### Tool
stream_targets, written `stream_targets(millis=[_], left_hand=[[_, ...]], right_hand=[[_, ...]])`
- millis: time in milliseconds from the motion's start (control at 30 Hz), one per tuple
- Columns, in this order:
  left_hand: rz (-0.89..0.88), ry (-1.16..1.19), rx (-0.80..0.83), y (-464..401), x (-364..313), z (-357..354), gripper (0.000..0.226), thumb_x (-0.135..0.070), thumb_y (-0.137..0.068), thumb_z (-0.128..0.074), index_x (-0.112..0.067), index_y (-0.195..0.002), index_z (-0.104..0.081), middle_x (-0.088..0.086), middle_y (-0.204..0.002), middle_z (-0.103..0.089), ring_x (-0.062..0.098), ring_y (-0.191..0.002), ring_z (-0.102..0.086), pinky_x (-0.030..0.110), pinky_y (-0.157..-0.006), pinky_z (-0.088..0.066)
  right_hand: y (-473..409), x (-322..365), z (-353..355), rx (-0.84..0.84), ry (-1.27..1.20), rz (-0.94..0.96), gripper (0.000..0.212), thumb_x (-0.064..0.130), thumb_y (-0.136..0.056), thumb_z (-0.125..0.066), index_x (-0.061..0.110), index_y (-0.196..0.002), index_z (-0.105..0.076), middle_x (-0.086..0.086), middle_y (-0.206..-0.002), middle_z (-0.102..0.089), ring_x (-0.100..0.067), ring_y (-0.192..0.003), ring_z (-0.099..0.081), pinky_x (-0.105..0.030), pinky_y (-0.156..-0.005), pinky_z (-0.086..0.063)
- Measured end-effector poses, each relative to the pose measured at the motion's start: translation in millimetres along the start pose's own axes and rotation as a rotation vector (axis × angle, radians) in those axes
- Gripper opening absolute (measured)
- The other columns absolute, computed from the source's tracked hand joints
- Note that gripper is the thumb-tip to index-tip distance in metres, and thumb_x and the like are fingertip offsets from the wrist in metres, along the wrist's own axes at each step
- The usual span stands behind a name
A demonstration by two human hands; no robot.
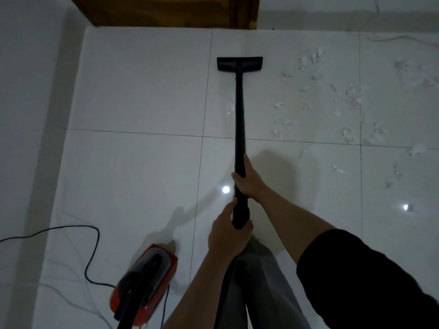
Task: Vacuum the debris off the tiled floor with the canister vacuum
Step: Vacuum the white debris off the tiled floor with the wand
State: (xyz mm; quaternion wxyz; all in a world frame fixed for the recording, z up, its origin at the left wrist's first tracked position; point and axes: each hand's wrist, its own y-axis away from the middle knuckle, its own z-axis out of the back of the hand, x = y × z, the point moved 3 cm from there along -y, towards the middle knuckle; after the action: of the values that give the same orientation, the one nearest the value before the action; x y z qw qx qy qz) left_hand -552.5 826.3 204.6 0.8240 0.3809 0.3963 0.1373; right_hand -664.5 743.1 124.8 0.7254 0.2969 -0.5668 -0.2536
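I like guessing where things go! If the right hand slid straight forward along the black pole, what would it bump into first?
The right hand points up the pole, and nothing else sits on it. So it would probably meet the flat black vacuum head on the floor first.

I am looking at a home room: glossy white floor tiles [142, 96], a wooden door [166, 10] beyond my hands.

Glossy white tiled floor [142, 96], dark grout lines, dim light. Brown wooden door [166, 10] at top; white walls [28, 67] left and far.
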Motion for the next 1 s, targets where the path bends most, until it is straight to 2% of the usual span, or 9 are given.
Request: stream_targets(millis=[100, 267, 400, 467, 667, 800, 867, 1000], left_hand=[[-0.004, -0.003, -0.006, 17, 16, 0, 0.060, -0.033, -0.084, -0.063, -0.032, -0.140, -0.042, 0.007, -0.107, -0.071, 0.029, -0.093, -0.069, 0.047, -0.085, -0.057], [-0.021, 0.005, 0.002, 47, 57, 0, 0.064, -0.040, -0.080, -0.061, -0.032, -0.140, -0.041, 0.014, -0.109, -0.070, 0.036, -0.096, -0.067, 0.054, -0.087, -0.055], [-0.041, 0.015, 0.020, 79, 96, -1, 0.056, -0.032, -0.084, -0.064, -0.034, -0.136, -0.044, 0.007, -0.100, -0.071, 0.029, -0.090, -0.069, 0.045, -0.083, -0.057], [-0.051, 0.021, 0.026, 96, 118, -4, 0.052, -0.032, -0.084, -0.064, -0.035, -0.133, -0.046, 0.000, -0.092, -0.069, 0.026, -0.087, -0.069, 0.046, -0.082, -0.058], [-0.066, 0.009, 0.041, 143, 186, -19, 0.060, -0.033, -0.084, -0.065, -0.031, -0.140, -0.041, 0.003, -0.102, -0.070, 0.023, -0.088, -0.069, 0.042, -0.083, -0.058], [-0.086, -0.002, 0.033, 170, 217, -28, 0.060, -0.030, -0.086, -0.064, -0.031, -0.141, -0.039, 0.003, -0.105, -0.069, 0.022, -0.089, -0.068, 0.037, -0.080, -0.057], [-0.091, -0.006, 0.023, 185, 230, -32, 0.061, -0.030, -0.087, -0.064, -0.031, -0.142, -0.039, 0.002, -0.103, -0.069, 0.019, -0.084, -0.068, 0.030, -0.075, -0.056], [-0.121, -0.010, 0.023, 219, 254, -46, 0.055, -0.028, -0.090, -0.063, -0.028, -0.140, -0.042, -0.005, -0.092, -0.065, 0.010, -0.073, -0.062, 0.019, -0.066, -0.048]], right_hand=[[17, -9, -14, 0.006, -0.011, 0.000, 0.077, 0.019, -0.099, -0.048, 0.022, -0.155, 0.005, -0.011, -0.143, -0.044, -0.021, -0.102, -0.053, -0.030, -0.088, -0.043], [51, -28, -45, -0.002, -0.011, -0.003, 0.077, 0.020, -0.100, -0.047, 0.021, -0.155, 0.006, -0.011, -0.146, -0.041, -0.019, -0.101, -0.051, -0.029, -0.086, -0.042], [82, -57, -77, -0.016, -0.005, -0.019, 0.078, 0.021, -0.100, -0.048, 0.022, -0.155, 0.007, -0.012, -0.144, -0.043, -0.022, -0.099, -0.056, -0.031, -0.085, -0.045], [99, -72, -93, -0.023, 0.005, -0.026, 0.078, 0.021, -0.099, -0.049, 0.022, -0.155, 0.007, -0.013, -0.143, -0.043, -0.024, -0.102, -0.057, -0.034, -0.089, -0.047], [146, -124, -137, -0.027, 0.002, -0.041, 0.078, 0.023, -0.100, -0.048, 0.024, -0.154, 0.008, -0.012, -0.148, -0.039, -0.030, -0.116, -0.054, -0.042, -0.099, -0.046], [173, -150, -159, -0.025, -0.002, -0.029, 0.077, 0.023, -0.100, -0.048, 0.022, -0.155, 0.007, -0.010, -0.152, -0.034, -0.028, -0.123, -0.050, -0.034, -0.097, -0.043], [185, -162, -168, -0.028, 0.005, -0.024, 0.077, 0.022, -0.100, -0.047, 0.021, -0.155, 0.007, -0.011, -0.148, -0.038, -0.027, -0.117, -0.052, -0.033, -0.094, -0.044], [214, -191, -185, -0.020, 0.009, -0.018, 0.077, 0.022, -0.097, -0.049, 0.024, -0.155, 0.002, -0.017, -0.130, -0.052, -0.027, -0.097, -0.059, -0.044, -0.092, -0.051]])
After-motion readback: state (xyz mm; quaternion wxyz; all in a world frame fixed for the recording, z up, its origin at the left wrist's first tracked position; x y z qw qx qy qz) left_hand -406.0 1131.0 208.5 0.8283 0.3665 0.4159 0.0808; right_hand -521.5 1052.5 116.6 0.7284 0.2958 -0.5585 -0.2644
